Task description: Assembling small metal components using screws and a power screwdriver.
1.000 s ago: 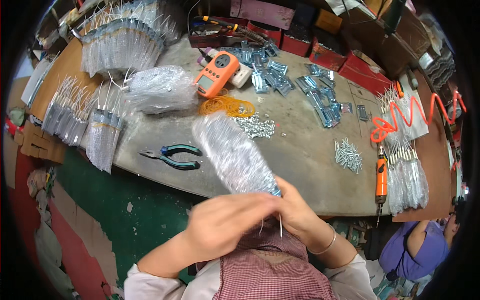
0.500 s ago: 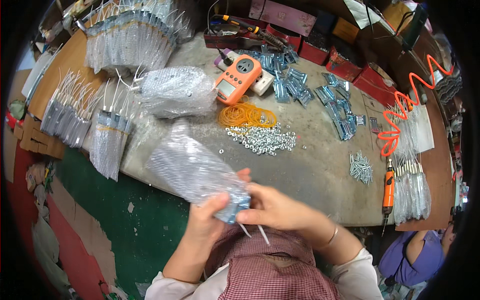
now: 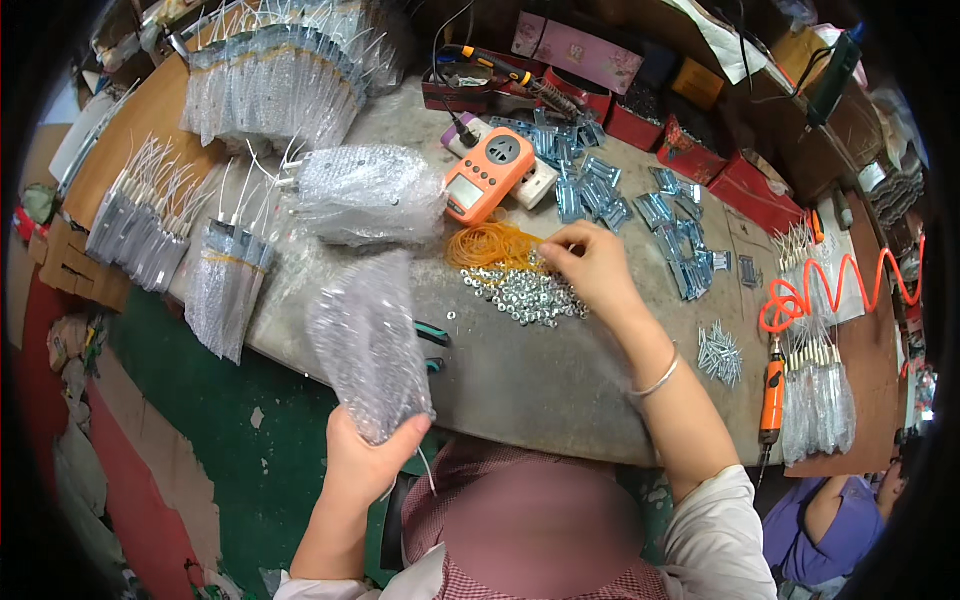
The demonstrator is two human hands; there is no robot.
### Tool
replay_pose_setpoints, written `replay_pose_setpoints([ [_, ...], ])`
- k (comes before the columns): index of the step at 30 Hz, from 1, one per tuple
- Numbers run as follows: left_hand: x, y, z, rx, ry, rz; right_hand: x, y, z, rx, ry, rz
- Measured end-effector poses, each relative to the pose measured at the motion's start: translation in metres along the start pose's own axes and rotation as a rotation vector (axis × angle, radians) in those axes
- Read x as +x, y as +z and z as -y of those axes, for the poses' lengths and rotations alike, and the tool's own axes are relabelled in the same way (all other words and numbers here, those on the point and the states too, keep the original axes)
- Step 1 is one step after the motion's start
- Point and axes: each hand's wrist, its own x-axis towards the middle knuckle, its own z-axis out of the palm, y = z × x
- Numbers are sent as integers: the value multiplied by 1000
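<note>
Head view: left hand (image 3: 368, 462) clenched around the lower end of a crinkly bubble-wrap bundle (image 3: 368, 345), held tilted above the near edge of the grey surface (image 3: 540, 385); thin wire leads poke out below the grip. Right hand (image 3: 592, 262) reaches out, fingertips pinching at the orange rubber bands (image 3: 487, 245), a loose tangled heap just beside the scattered small shiny metal nuts (image 3: 522, 293). Blocky orange plug-in meter (image 3: 484, 178) lies behind.

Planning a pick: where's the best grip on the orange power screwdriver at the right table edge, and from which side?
Grip the orange power screwdriver around its thick orange body, coming from above with fingers across it. It lies flat along the table edge; its coiled orange hose trails from the far end, and clear bagged parts crowd its right.
</note>
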Motion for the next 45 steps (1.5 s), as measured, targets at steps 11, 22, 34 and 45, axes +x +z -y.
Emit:
replay_pose_setpoints([
  [11,29,45,-38,-186,147,363,-48,-33,66,483,-97,367],
  [22,21,66,-32,832,388,247,-105,-138,105,1156,-29,421],
  [34,35,21,-48,-560,178,301,-115,-67,31,1433,-176,682],
  [45,25,22,-31,822,341,542,-97,-68,165,-267,-646,791],
])
